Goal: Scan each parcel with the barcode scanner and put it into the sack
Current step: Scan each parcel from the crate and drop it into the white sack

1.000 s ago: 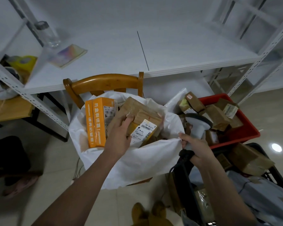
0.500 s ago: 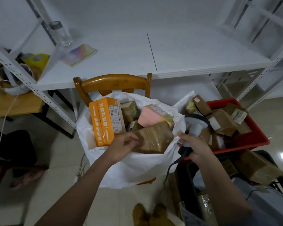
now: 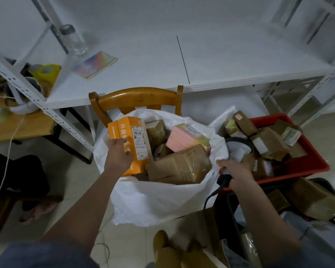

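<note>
The left hand (image 3: 118,155) reaches forward from a bare forearm, back of the hand up, fingers loosely curled and resting against an orange box (image 3: 132,138). The right hand (image 3: 236,174) is held out to the right at a similar height, fingers wrapped round the scanner (image 3: 237,151) handle, its forearm bare and angled in from the lower right.

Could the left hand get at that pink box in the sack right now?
Probably yes. The left hand rests on the orange box and holds nothing, and the pink box lies uncovered on top inside the sack.
</note>
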The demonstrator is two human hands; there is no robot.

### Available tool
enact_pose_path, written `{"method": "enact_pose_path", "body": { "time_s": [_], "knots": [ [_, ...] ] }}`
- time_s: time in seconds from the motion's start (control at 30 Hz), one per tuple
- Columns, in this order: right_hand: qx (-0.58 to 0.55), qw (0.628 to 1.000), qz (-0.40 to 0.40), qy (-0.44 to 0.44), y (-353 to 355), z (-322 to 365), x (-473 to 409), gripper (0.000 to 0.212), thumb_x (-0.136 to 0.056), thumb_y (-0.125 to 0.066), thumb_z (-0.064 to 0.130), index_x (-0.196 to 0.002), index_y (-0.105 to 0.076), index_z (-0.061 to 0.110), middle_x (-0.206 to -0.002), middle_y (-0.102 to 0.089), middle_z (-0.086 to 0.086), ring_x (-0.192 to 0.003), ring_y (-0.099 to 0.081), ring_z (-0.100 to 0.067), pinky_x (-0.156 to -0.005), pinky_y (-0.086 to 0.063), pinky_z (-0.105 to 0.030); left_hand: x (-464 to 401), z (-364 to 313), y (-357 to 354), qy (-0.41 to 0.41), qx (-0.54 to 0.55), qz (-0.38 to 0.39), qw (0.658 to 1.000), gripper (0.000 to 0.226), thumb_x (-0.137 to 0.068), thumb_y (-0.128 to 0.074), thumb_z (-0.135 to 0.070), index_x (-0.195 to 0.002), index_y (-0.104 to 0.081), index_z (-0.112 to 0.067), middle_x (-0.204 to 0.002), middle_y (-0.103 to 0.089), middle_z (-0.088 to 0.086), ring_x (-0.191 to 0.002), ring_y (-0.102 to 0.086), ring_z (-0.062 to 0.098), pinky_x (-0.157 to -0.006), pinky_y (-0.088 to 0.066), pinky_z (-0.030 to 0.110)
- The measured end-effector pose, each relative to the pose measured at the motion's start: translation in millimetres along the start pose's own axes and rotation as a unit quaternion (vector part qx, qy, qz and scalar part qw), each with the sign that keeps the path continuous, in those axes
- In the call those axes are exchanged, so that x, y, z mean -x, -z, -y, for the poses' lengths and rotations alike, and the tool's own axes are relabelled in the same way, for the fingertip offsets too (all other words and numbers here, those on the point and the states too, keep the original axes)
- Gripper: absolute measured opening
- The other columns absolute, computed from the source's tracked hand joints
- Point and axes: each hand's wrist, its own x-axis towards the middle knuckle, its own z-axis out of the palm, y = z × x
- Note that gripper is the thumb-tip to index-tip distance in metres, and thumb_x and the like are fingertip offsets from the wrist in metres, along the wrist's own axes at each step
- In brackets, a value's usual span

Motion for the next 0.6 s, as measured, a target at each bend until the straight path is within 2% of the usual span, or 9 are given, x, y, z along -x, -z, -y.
{"method": "enact_pose_path", "body": {
  "time_s": [0.1, 0.13, 0.2, 0.23, 0.33, 0.4, 0.47, 0.53, 0.6],
  "knots": [
    [0.040, 0.998, -0.020, 0.039, -5, 4, 8, 0.043, -0.079, -0.076, 0.001, -0.118, -0.059, -0.004, -0.086, -0.066, -0.015, -0.075, -0.067, -0.031, -0.073, -0.058, -0.042, -15, 4, -4, 0.026, 0.004, -0.025, 0.999, 0.047, -0.092, -0.054, -0.007, -0.138, -0.044, -0.004, -0.149, -0.029, 0.019, -0.126, -0.045, 0.038, -0.098, -0.042, 0.043],
    [0.043, 0.998, -0.026, 0.048, -7, 5, 11, 0.042, -0.080, -0.075, -0.001, -0.119, -0.059, -0.008, -0.088, -0.067, -0.019, -0.077, -0.068, -0.036, -0.072, -0.056, -0.044, -21, 5, -5, 0.043, -0.002, -0.033, 0.999, 0.046, -0.093, -0.054, -0.011, -0.137, -0.043, -0.002, -0.149, -0.027, 0.020, -0.124, -0.045, 0.041, -0.098, -0.042, 0.046],
    [0.039, 0.997, -0.043, 0.047, -13, 7, 16, 0.046, -0.080, -0.073, -0.003, -0.122, -0.056, -0.011, -0.102, -0.066, -0.028, -0.096, -0.066, -0.046, -0.084, -0.055, -0.050, -33, 8, -5, 0.074, -0.031, -0.038, 0.996, 0.047, -0.096, -0.053, -0.021, -0.136, -0.041, 0.002, -0.148, -0.028, 0.024, -0.126, -0.043, 0.046, -0.101, -0.041, 0.053],
    [0.036, 0.997, -0.049, 0.038, -17, 9, 20, 0.049, -0.081, -0.073, -0.002, -0.124, -0.052, -0.010, -0.101, -0.065, -0.026, -0.099, -0.065, -0.047, -0.089, -0.054, -0.052, -40, 11, -4, 0.086, -0.042, -0.032, 0.995, 0.049, -0.097, -0.052, -0.023, -0.136, -0.039, 0.003, -0.148, -0.029, 0.025, -0.127, -0.041, 0.047, -0.103, -0.038, 0.055],
    [0.006, 0.997, -0.071, 0.001, -29, 10, 29, 0.062, -0.082, -0.074, 0.003, -0.135, -0.042, 0.001, -0.084, -0.051, -0.010, -0.091, -0.058, -0.033, -0.092, -0.052, -0.050, -63, 25, 0, 0.102, -0.027, 0.001, 0.994, 0.054, -0.094, -0.051, -0.009, -0.141, -0.029, 0.006, -0.154, -0.017, 0.027, -0.129, -0.038, 0.050, -0.101, -0.036, 0.052],
    [-0.026, 0.995, -0.095, 0.001, -35, 9, 31, 0.065, -0.084, -0.073, 0.005, -0.140, -0.039, 0.002, -0.091, -0.054, -0.013, -0.087, -0.053, -0.030, -0.087, -0.051, -0.047, -80, 34, 1, 0.134, 0.002, 0.010, 0.991, 0.066, -0.090, -0.056, 0.000, -0.145, -0.021, 0.007, -0.158, -0.007, 0.024, -0.127, -0.042, 0.050, -0.098, -0.040, 0.052],
    [-0.060, 0.992, -0.110, 0.010, -39, 5, 29, 0.065, -0.086, -0.073, 0.008, -0.142, -0.040, 0.003, -0.111, -0.058, -0.018, -0.094, -0.056, -0.032, -0.089, -0.050, -0.047, -95, 42, -1, 0.176, -0.005, 0.022, 0.984, 0.070, -0.087, -0.061, -0.001, -0.144, -0.022, 0.008, -0.155, -0.018, 0.027, -0.126, -0.045, 0.049, -0.097, -0.042, 0.052],
    [-0.092, 0.988, -0.123, 0.015, -43, 1, 28, 0.068, -0.087, -0.075, 0.014, -0.145, -0.041, 0.005, -0.127, -0.058, -0.018, -0.109, -0.059, -0.036, -0.096, -0.050, -0.049, -107, 51, -3, 0.204, -0.001, 0.030, 0.979, 0.058, -0.087, -0.065, -0.008, -0.135, -0.038, 0.009, -0.140, -0.044, 0.030, -0.122, -0.050, 0.047, -0.096, -0.045, 0.051],
    [-0.111, 0.984, -0.142, 0.008, -45, -3, 29, 0.070, -0.086, -0.076, 0.019, -0.147, -0.041, 0.008, -0.129, -0.058, -0.018, -0.113, -0.059, -0.037, -0.094, -0.051, -0.047, -113, 56, -2, 0.223, 0.031, 0.022, 0.974, 0.040, -0.090, -0.063, -0.010, -0.122, -0.051, 0.011, -0.125, -0.056, 0.031, -0.117, -0.054, 0.046, -0.093, -0.046, 0.049]
  ]
}}
